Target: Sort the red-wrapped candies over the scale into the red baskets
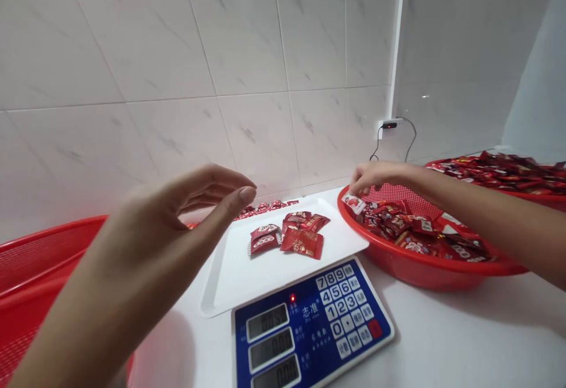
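My left hand (190, 223) hovers over the left side of the white tray (234, 282), its fingers loosely curved and the thumb apart from the palm; nothing shows in it. On the tray lies a small group of red wrapped candies (303, 242). At the far left rim of a red basket (424, 276), my right hand (371, 177) is closed, with its fingertips on a white-and-red candy packet (354, 204). More red wrapped candies (411, 229) fill that basket. The tray sits on a blue digital scale (313, 323) with lit displays.
Behind on the right stands another red basket (539, 198) heaped with wrapped candies. Red baskets (39, 258) stand at the left, partly behind my left arm. A row of candies (265, 206) lies between tray and tiled wall. A cable (414, 134) hangs from a wall socket.
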### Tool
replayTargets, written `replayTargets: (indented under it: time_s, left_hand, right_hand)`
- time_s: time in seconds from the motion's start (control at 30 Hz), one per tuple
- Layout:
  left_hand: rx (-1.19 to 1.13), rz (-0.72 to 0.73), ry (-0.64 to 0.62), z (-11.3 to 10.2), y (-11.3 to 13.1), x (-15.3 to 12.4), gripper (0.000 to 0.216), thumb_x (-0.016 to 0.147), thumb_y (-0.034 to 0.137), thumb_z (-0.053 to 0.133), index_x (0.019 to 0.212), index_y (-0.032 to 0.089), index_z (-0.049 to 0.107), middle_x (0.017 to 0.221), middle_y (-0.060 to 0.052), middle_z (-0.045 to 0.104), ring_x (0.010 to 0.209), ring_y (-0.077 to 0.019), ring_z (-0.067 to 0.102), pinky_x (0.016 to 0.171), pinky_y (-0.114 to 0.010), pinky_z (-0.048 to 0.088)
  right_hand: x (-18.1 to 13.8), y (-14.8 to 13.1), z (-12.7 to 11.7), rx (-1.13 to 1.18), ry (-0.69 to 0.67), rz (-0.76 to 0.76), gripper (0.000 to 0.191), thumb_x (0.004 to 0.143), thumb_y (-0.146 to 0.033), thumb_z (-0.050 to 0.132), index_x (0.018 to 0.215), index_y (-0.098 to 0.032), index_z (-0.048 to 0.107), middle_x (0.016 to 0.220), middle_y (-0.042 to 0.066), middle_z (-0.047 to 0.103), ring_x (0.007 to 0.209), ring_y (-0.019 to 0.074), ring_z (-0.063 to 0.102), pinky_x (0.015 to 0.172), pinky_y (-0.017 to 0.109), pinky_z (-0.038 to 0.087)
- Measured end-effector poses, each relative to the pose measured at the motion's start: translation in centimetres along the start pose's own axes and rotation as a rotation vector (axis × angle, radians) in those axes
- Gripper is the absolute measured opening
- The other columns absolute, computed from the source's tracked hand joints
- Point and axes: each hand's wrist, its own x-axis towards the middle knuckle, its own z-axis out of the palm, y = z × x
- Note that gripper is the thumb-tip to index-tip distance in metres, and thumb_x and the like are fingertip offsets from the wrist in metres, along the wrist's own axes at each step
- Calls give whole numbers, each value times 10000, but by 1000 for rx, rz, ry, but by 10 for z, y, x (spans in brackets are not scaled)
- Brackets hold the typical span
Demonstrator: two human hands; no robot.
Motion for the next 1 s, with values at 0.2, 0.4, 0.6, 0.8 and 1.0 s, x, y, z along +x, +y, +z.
replayTargets:
  time_s: [0.2, 0.4, 0.6, 0.8, 1.0]
  left_hand:
    - [-4, 51, 7, 0, 0, -1, 222, 812, 541, 643, 884, 346, 721, 848, 75, 755, 787, -151, 699, 580, -182, 510]
    - [1, 89, 101, -7, 1, -6, 173, 844, 475, 654, 911, 332, 724, 833, 86, 748, 780, -124, 702, 620, -181, 518]
    - [-28, 97, 143, -4, 13, -6, 121, 829, 339, 696, 877, 239, 745, 781, 70, 740, 758, -119, 698, 699, -202, 551]
    - [-21, 158, 96, 3, 9, -4, 102, 847, 357, 680, 868, 279, 743, 794, 89, 743, 758, -100, 705, 695, -177, 552]
    - [-4, 160, 79, 8, 5, -2, 53, 851, 359, 685, 832, 336, 729, 788, 116, 745, 764, -72, 708, 641, -132, 522]
  right_hand:
    - [-2, -41, 36, 252, 88, -249, 204, 814, -312, 639, 907, -168, 749, 934, 97, 742, 806, 192, 644, 638, 280, 463]
    - [6, -22, 79, 205, 568, -282, 139, 814, -116, 506, 846, -157, 635, 902, 95, 702, 794, 191, 608, 708, 309, 442]
    - [11, -11, 81, 363, 730, -324, 90, 784, -123, 478, 746, -196, 516, 793, 56, 640, 718, 171, 572, 691, 318, 428]
    - [8, -16, 83, 339, 704, -356, 100, 767, -124, 515, 698, -195, 523, 713, 33, 607, 654, 156, 538, 626, 302, 396]
    - [7, -17, 82, 344, 713, -350, 115, 759, -114, 536, 678, -195, 533, 675, 18, 595, 614, 148, 512, 607, 300, 383]
